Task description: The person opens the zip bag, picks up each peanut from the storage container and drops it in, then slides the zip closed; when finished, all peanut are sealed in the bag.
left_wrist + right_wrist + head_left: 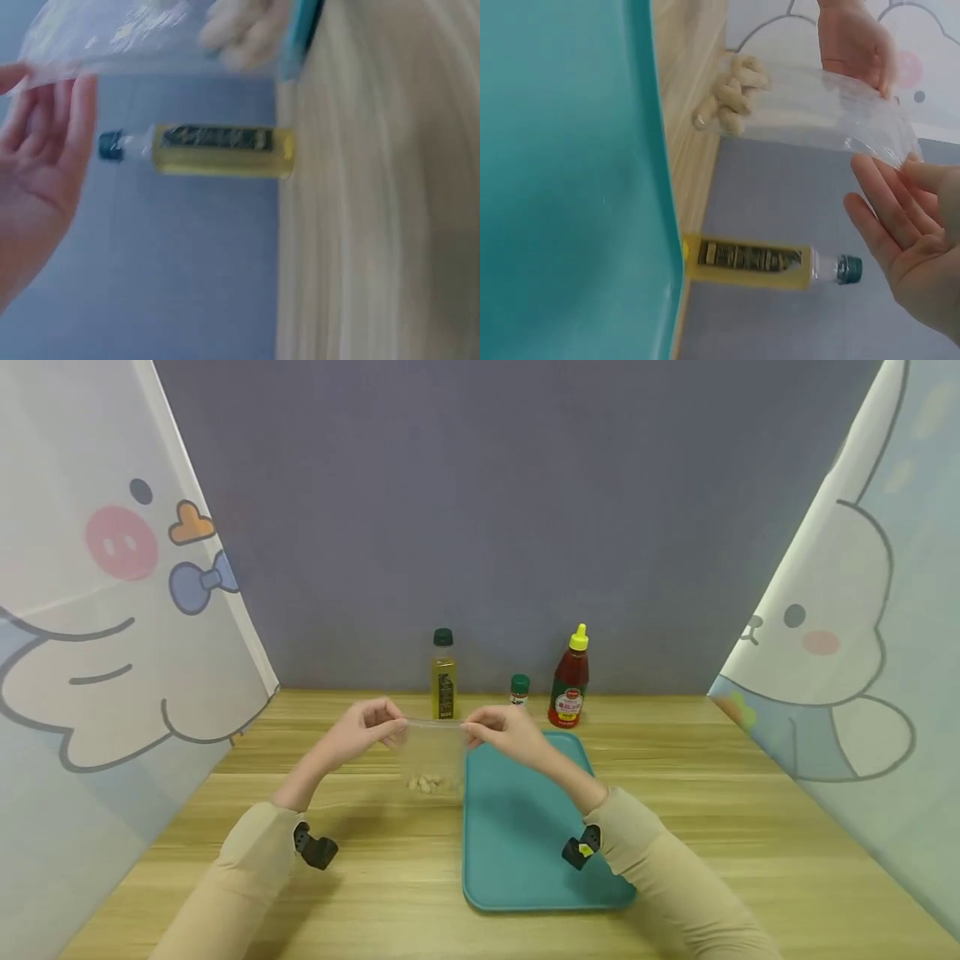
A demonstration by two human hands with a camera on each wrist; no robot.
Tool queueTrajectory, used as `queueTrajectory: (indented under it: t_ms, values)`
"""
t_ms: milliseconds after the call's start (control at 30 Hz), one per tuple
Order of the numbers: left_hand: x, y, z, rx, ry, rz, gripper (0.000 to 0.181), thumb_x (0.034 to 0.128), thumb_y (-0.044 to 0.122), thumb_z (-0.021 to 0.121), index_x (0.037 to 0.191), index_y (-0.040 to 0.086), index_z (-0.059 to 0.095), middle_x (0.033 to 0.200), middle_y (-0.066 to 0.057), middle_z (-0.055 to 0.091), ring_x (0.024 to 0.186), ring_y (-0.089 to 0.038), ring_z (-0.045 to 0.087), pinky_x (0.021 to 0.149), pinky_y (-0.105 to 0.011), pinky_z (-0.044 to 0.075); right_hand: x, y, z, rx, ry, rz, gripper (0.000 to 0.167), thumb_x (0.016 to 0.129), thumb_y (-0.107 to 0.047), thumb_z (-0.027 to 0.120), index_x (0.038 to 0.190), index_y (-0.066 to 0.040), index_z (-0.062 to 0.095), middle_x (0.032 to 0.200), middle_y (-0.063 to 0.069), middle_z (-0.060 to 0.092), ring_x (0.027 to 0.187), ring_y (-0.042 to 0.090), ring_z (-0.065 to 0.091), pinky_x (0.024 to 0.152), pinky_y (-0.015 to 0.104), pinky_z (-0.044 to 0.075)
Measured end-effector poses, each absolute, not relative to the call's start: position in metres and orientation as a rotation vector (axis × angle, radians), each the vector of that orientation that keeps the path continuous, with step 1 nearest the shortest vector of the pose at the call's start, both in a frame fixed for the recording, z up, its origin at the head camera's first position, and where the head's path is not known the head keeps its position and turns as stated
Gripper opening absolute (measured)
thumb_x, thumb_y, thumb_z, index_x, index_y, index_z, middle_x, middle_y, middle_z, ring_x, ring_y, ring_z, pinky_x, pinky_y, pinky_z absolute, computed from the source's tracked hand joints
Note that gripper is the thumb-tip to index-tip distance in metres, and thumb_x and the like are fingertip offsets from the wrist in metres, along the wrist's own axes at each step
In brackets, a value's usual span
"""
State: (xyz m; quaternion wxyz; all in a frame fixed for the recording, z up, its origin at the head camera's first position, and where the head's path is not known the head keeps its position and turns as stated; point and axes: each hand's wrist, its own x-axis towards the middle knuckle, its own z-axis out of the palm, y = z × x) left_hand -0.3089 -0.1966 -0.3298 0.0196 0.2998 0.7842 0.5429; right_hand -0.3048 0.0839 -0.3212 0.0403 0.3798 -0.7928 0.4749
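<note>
A clear plastic bag [432, 750] hangs upright between my two hands, above the table and beside the tray's left edge. Several pale, peanut-like pieces [733, 96] lie at the bottom of the bag. My left hand [369, 727] pinches the bag's top left corner between thumb and fingers. At the top right corner, my right hand [510, 733] pinches the bag the same way; in the right wrist view its thumb presses the film against the fingers. The top edge is stretched roughly level.
A teal tray [540, 868] lies on the wooden table [375, 893], under my right forearm. Behind the bag stands a bottle of yellow oil [444, 681]. A small green-capped jar [519, 689] and a red sauce bottle with a yellow cap [570, 681] stand farther right.
</note>
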Motion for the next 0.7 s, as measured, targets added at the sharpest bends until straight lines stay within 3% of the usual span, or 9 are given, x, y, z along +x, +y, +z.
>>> queueTrajectory:
  t_ms: [167,367,500,700]
  values:
    - [-0.309,-0.206,-0.333,0.808,2.367,1.541,0.029,0.0955,0.022,0.055,0.101,-0.006,0.057,0.085,-0.020,0.061,0.071,-0.027,0.064,0.067,-0.049,0.057,-0.314,0.077,-0.338,1.093,-2.578,1.731,0.027,0.094,-0.019,0.058,0.104,0.004,0.066,0.082,0.018,0.070,0.075,0.028,0.070,0.073,0.037,0.058]
    - [-0.322,-0.203,-0.354,0.652,2.440,1.428,0.031,0.0941,0.023,0.057,0.107,-0.005,0.056,0.096,-0.015,0.060,0.074,-0.019,0.064,0.068,-0.041,0.059,-0.331,0.074,-0.360,0.906,-2.714,1.786,0.030,0.094,-0.018,0.058,0.109,0.007,0.064,0.088,0.023,0.068,0.082,0.040,0.067,0.075,0.050,0.056]
    - [-0.332,-0.200,-0.367,0.583,2.520,1.395,0.029,0.0920,0.018,0.060,0.110,-0.005,0.057,0.095,-0.015,0.061,0.074,-0.019,0.064,0.068,-0.041,0.059,-0.342,0.072,-0.372,0.816,-2.727,1.746,0.029,0.092,-0.015,0.060,0.113,0.005,0.063,0.090,0.022,0.069,0.084,0.043,0.065,0.074,0.048,0.056]
    - [-0.341,-0.196,-0.379,0.503,2.610,1.307,0.043,0.0868,0.011,0.065,0.123,-0.009,0.052,0.092,-0.015,0.061,0.068,-0.017,0.061,0.063,-0.034,0.057,-0.352,0.069,-0.386,0.764,-2.740,1.694,0.039,0.089,-0.010,0.063,0.122,0.008,0.055,0.090,0.019,0.070,0.079,0.036,0.067,0.069,0.039,0.059]
